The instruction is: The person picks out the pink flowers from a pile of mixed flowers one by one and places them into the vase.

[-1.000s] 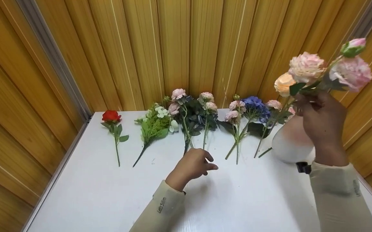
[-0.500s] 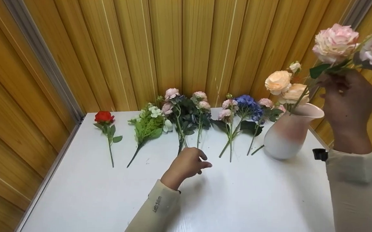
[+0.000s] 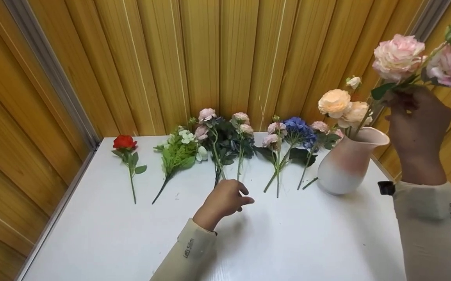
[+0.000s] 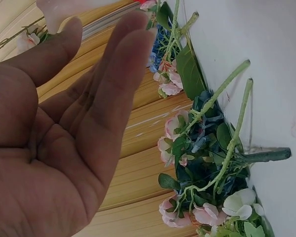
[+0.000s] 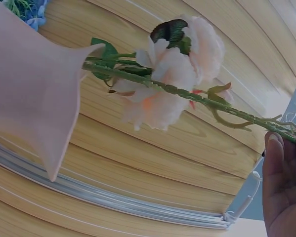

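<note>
My right hand [image 3: 420,127] pinches the green stem [image 5: 187,94] of a pink peony spray [image 3: 399,57], high up under its blooms. The stem slants down, and its lower end enters the mouth of a white-and-pink pitcher vase [image 3: 342,168]. Peach flowers [image 3: 334,102] stand in the vase on its left side. My left hand [image 3: 224,200] hovers over the white table, in front of the dark-leaved bunch [image 4: 207,148], and holds nothing. In the left wrist view its fingers [image 4: 120,74] extend nearly straight, with the thumb apart.
Along the table's back edge lie a red rose [image 3: 124,143], a green sprig with white blossoms [image 3: 176,154], pale pink sprays [image 3: 276,132] and a blue hydrangea [image 3: 300,130]. Wood-patterned panels [image 3: 237,58] rise behind the table [image 3: 104,242].
My right hand has moved right and upward with the peony spray, bringing the stem over the vase's mouth, then settled slightly left. My left hand stays nearly still; the view has shifted a little.
</note>
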Demonstrator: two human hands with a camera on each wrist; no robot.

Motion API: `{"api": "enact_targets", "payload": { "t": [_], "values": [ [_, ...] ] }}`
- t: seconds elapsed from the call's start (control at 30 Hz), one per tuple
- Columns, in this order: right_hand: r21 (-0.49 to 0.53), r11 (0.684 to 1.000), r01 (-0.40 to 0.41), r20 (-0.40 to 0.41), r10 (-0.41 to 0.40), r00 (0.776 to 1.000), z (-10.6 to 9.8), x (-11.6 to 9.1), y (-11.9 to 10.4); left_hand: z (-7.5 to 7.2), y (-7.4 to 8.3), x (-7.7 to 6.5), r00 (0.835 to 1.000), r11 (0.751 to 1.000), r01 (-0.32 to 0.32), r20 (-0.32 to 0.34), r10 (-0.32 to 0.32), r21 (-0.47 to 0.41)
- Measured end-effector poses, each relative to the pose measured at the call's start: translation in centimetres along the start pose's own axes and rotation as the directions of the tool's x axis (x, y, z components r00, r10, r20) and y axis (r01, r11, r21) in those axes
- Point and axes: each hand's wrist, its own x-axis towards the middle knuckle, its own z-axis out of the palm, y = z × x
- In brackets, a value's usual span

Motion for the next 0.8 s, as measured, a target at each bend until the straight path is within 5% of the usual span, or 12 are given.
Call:
{"api": "enact_targets", "payload": {
  "t": [0.37,0.8],
  "values": [
    [0.078,0.995,0.067,0.006,-0.068,0.998,1.3,-0.6,2.6,0.0,0.0,-0.1,1.000,1.000,-0.007,0.000,0.007,0.013],
    [0.086,0.996,-0.030,0.045,0.026,0.999,1.8,-1.6,3.6,-0.2,0.0,0.0,1.000,1.000,0.000,-0.007,0.000,-0.005]
  ]
}}
